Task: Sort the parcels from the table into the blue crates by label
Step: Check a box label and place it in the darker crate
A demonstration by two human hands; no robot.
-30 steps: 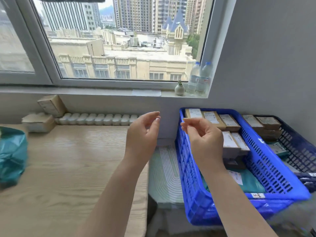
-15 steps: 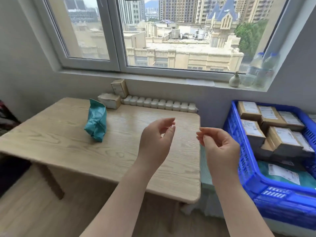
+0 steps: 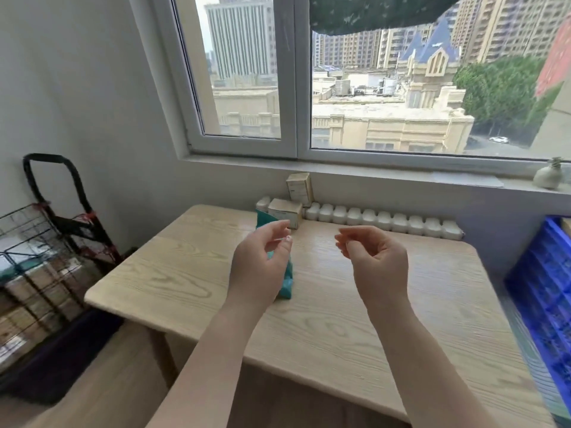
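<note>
Teal plastic wrapping marks the soft parcel (image 3: 285, 274) on the pale wood-grain worktop (image 3: 355, 319), partly hidden behind the left hand (image 3: 262, 264), its crumpled lower corner showing just past the wrist and its top edge peeking above the fingers. Both hands hover over the worktop, apart from each other, fingers loosely curled and holding nothing; the right hand (image 3: 375, 262) has thumb and fingertips drawn close. Beyond the left hand, two small cardboard boxes (image 3: 285, 211) sit at the worktop's far edge against the wall, one lying flat, the other upright behind it on a row of white ribs. Far to the right of the right hand, a blue crate (image 3: 543, 288) stands off the worktop's edge, its latticed wall blurred.
</note>
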